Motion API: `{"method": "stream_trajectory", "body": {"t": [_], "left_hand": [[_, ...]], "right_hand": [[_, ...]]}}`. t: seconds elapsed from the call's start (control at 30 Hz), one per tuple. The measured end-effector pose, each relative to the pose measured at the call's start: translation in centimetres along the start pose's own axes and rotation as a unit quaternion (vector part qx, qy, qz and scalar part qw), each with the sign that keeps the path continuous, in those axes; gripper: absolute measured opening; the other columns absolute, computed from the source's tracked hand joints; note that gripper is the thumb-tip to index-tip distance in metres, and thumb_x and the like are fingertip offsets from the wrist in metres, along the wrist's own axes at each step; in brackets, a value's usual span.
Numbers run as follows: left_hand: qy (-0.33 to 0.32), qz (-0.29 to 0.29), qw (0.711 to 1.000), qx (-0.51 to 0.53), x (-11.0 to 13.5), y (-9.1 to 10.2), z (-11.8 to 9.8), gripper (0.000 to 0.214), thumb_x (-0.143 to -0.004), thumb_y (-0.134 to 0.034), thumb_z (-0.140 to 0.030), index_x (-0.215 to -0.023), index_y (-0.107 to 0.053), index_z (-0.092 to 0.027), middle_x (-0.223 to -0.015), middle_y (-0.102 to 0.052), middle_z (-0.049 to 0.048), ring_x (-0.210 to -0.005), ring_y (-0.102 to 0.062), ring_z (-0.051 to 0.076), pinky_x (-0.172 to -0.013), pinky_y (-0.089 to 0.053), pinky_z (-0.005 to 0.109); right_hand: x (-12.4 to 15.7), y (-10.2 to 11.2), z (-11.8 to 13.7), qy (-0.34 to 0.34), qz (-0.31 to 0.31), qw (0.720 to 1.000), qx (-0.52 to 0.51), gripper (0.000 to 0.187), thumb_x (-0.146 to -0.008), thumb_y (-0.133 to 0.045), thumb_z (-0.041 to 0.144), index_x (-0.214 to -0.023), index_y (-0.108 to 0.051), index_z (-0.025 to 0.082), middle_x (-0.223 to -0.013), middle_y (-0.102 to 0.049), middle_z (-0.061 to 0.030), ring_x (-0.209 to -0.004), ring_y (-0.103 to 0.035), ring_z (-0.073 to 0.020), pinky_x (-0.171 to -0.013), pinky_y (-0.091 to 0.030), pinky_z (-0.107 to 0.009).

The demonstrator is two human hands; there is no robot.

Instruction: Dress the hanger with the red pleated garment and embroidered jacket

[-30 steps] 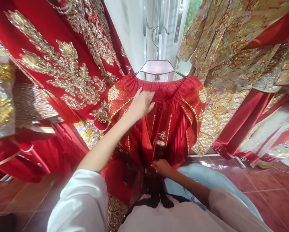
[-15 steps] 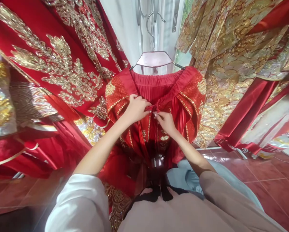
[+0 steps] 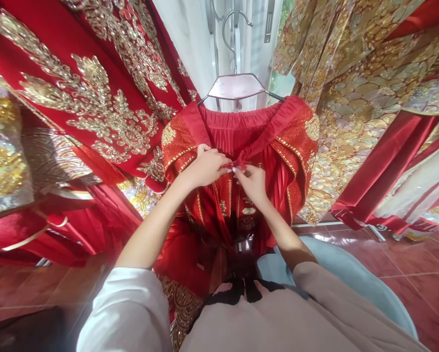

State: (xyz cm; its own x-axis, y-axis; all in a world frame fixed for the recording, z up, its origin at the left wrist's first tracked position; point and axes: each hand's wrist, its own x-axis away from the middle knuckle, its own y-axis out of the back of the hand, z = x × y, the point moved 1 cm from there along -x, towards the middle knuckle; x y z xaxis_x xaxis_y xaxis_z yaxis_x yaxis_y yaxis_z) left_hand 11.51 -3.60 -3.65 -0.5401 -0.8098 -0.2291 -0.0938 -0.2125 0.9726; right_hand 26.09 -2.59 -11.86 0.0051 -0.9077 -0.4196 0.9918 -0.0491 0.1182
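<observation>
A red skirt (image 3: 190,128) with gold embroidery, beaded trim and a gathered waistband hangs on a wire hanger (image 3: 236,87) in front of me. My left hand (image 3: 212,167) is closed at the middle of the front waistband, fingers pinching the red fabric there. Close beside it, my right hand (image 3: 253,185) also pinches the waistband, its thumb and fingertips meeting the left fingertips. Between the two hands the waistband is bunched. The exact closure under my fingers is too small to make out.
A red garment with gold beading (image 3: 105,112) hangs on the left. Gold patterned garments (image 3: 344,122) and a red satin strip (image 3: 384,171) hang on the right. Below are red floor tiles (image 3: 421,288) and a pale blue rounded object (image 3: 366,274). Behind the hanger stands a white frame (image 3: 258,44).
Both hands keep their pinch at the waistband, the right fingers drawn slightly closer to the cloth. The view has shifted a little, and more of the pale blue object shows.
</observation>
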Motion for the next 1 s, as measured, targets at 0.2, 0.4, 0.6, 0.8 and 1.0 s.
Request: {"method": "stream_trajectory", "body": {"t": [0.2, 0.4, 0.6, 0.8, 1.0], "left_hand": [[-0.001, -0.015, 1.0, -0.003, 0.1, -0.3, 0.0, 0.02, -0.085, -0.046, -0.016, -0.082, -0.066, -0.016, -0.081, -0.066, 0.006, -0.087, -0.054, 0.022, -0.087, -0.023, 0.043], [0.003, -0.043, 0.999, 0.013, 0.4, 0.3, -0.6, 0.024, -0.089, -0.045, -0.022, -0.087, -0.068, -0.016, -0.081, -0.066, 0.0062, -0.084, -0.053, 0.021, -0.084, -0.024, 0.042], [0.025, -0.117, 0.992, 0.028, 2.7, 2.1, -0.8, 0.023, -0.092, -0.046, -0.029, -0.09, -0.067, -0.02, -0.079, -0.065, 0.0032, -0.08, -0.052, 0.019, -0.086, -0.026, 0.042], [0.014, -0.111, 0.99, 0.081, 4.2, 3.4, -0.6, 0.028, -0.091, -0.045, -0.04, -0.102, -0.064, -0.021, -0.096, -0.061, 0.0056, -0.093, -0.053, 0.021, -0.089, -0.036, 0.04], [0.349, -0.305, 0.883, 0.076, 0.3, 1.9, 0.3, 0.046, -0.079, -0.059, -0.049, -0.107, -0.054, -0.013, -0.093, -0.058, 0.0147, -0.099, -0.057, 0.034, -0.085, -0.045, 0.045]], "right_hand": [[0.1, -0.4, 0.4, -0.07, 0.016, 0.995, -0.068, 0.022, -0.075, -0.059, 0.034, -0.068, -0.06, 0.013, -0.059, -0.062, -0.002, -0.048, -0.058, -0.0112, -0.044, -0.043, -0.019], [0.2, -0.7, -1.5, -0.065, 0.038, 0.988, -0.136, 0.028, -0.076, -0.058, 0.035, -0.056, -0.05, 0.016, -0.046, -0.051, 0.0027, -0.039, -0.043, -0.0065, -0.042, -0.034, -0.018], [5.9, -0.6, -6.8, -0.203, 0.125, 0.971, -0.001, 0.032, -0.078, -0.051, 0.025, -0.048, -0.045, 0.017, -0.042, -0.046, 0.0031, -0.041, -0.041, -0.007, -0.048, -0.036, -0.02], [6.0, 6.4, -5.2, -0.196, 0.107, 0.964, 0.144, 0.017, -0.076, -0.051, 0.023, -0.063, -0.06, 0.016, -0.053, -0.059, -0.0038, -0.045, -0.053, -0.0142, -0.049, -0.04, -0.024], [-3.4, 8.6, 2.2, 0.094, -0.221, 0.915, 0.324, 0.031, -0.083, -0.053, 0.041, -0.099, -0.057, 0.014, -0.091, -0.063, -0.011, -0.08, -0.06, -0.0215, -0.076, -0.047, -0.034]]}}
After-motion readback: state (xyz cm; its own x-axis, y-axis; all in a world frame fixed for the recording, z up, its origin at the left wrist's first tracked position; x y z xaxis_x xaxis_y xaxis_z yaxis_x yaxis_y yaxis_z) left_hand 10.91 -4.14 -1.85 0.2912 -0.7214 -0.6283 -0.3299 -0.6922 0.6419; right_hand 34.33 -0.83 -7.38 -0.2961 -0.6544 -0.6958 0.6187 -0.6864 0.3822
